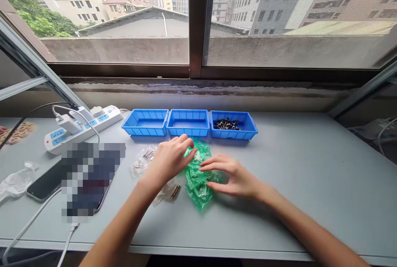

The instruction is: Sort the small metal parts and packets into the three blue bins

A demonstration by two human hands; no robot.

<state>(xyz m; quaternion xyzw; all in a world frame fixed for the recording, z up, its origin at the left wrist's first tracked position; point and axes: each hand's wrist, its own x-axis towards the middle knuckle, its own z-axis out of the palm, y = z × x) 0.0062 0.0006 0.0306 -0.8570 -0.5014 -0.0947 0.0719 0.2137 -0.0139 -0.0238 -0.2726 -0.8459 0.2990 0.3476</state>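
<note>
Green plastic packets (199, 194) lie in an overlapping heap on the table, between my two hands. My left hand (173, 153) hovers over the heap's upper left side, fingers bent and thumb apart from them. At the heap's right edge is my right hand (232, 176), its thumb and fingers spread, the tips at the green plastic. I see nothing gripped in either hand. Left of the heap lie clear bags with small metal parts (141, 161). Another clear bag with brass-coloured pins (175, 191) lies below my left wrist. What the green packets contain is unclear.
Three blue bins stand in a row at the back: a left bin (145, 132), a middle bin (188, 132) and a right bin (234, 134) with dark metal parts. A power strip (83, 130), phones (49, 180), white cables and crumpled plastic (18, 182) occupy the left side.
</note>
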